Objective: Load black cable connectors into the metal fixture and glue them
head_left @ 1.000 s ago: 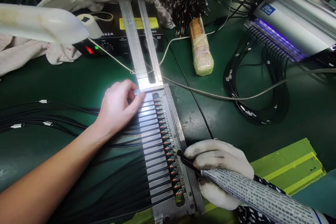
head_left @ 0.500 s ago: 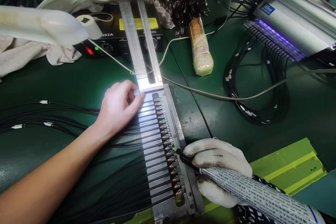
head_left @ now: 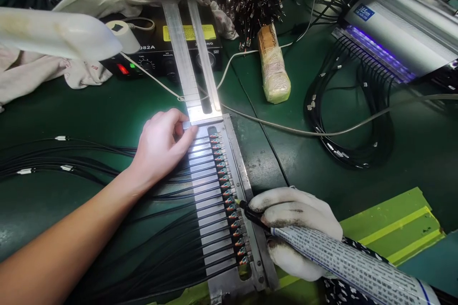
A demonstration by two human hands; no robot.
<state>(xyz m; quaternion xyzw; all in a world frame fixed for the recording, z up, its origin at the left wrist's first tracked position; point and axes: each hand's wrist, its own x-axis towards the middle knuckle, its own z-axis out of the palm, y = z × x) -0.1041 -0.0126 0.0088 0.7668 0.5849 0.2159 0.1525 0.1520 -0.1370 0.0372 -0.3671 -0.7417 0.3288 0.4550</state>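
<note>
"What's the left hand (head_left: 159, 138) doing over there?"

"In the head view it's bare, at the far left corner of the slotted metal fixture (head_left: 207, 191), thumb and bent fingers nearly together on its edge. I can't see how far the fingertips reach underneath."

"And the right one?"

"The right hand (head_left: 307, 217) wears a smudged white glove, just right of the fixture. Its fingers are closed around a printed tube (head_left: 343, 257) with a black nozzle (head_left: 255, 218). The nozzle reaches over the fixture's right edge, greenish tip beside one of the stripped wire ends (head_left: 234, 224); whether they touch, I can't tell."

"Those belong to the black cables (head_left: 125, 151)?"

"Yes, they lie side by side across the fixture and trail off its left side, coloured ends lined up in a row."

"What's around it?"

"A black control box (head_left: 143, 64) behind the fixture, a film-wrapped block (head_left: 275, 76) beyond its right side, and farther right a silver box (head_left: 404, 24) labelled 365nm, glowing violet."
</note>
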